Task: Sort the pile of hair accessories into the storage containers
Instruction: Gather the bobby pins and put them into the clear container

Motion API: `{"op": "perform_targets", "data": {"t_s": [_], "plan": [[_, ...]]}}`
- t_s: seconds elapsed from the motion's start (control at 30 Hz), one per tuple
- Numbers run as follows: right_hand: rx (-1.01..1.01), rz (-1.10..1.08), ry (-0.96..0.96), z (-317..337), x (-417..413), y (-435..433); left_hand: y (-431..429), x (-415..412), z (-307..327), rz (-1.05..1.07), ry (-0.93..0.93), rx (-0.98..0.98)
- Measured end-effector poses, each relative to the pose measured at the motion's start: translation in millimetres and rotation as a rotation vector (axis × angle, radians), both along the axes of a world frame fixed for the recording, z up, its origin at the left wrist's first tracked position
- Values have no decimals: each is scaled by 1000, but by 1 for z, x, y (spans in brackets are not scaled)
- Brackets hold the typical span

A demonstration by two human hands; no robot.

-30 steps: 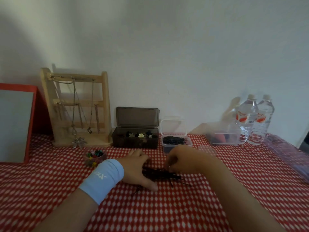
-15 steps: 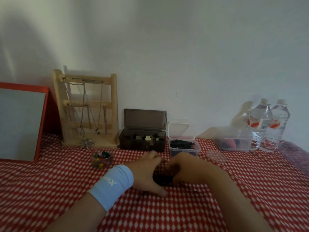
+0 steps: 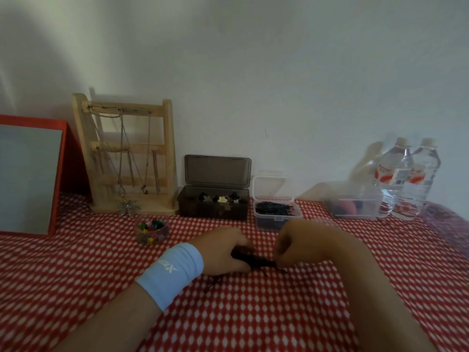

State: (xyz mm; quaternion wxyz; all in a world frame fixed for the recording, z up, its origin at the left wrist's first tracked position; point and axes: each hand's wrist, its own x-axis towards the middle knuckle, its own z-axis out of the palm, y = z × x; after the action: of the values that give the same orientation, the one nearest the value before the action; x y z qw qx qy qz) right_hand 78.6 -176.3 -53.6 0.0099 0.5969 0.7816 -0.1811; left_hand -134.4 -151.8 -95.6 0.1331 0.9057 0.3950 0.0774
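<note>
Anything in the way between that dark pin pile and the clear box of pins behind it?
Nothing visible. The left hand and right hand grip the pin pile; the clear box stands open just behind, only cloth between.

We're in a home, a dressing-table sort of corner: tabletop w/ red-white checked cloth (image 3: pixel 253 313), pushed up to a plain white wall (image 3: pixel 253 72). At 10 o'clock we've got a red-framed mirror (image 3: pixel 28 179) & a wooden jewellery stand (image 3: pixel 169 153) hung w/ necklaces (image 3: pixel 128 207); at 12, a smoky box (image 3: pixel 213 213) of small hair claws (image 3: pixel 222 199) + a clear box (image 3: pixel 278 219) of black pins (image 3: pixel 274 208); at 2, two water bottles (image 3: pixel 394 179), everyday household stuff
</note>
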Motion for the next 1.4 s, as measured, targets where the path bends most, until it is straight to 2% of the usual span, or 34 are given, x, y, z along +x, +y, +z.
{"op": "perform_targets", "data": {"t_s": [0.07,0.13,0.2,0.27,0.4,0.7,0.87,1.1,1.27,1.4], "plan": [[36,31,107,-5,-7,4,1,-4,6,23,36,-21],[70,69,192,-13,-18,9,2,-13,14,80,148,-65],[103,98,197,-20,-28,12,2,-23,23,140,302,-120],[110,104,154,-22,-31,13,2,-27,27,152,361,-156],[20,143,74,-27,-34,11,6,-26,21,138,207,-178],[110,168,-19,-29,-44,11,5,-19,18,119,52,-114],[107,127,-138,-34,-55,16,7,-24,20,156,137,-82],[36,37,-274,-51,-74,36,9,-28,21,154,108,-116],[34,54,-205,-38,-66,23,11,-38,26,171,140,-130],[106,64,-33,-35,-47,13,12,-40,27,177,141,-148]]}}
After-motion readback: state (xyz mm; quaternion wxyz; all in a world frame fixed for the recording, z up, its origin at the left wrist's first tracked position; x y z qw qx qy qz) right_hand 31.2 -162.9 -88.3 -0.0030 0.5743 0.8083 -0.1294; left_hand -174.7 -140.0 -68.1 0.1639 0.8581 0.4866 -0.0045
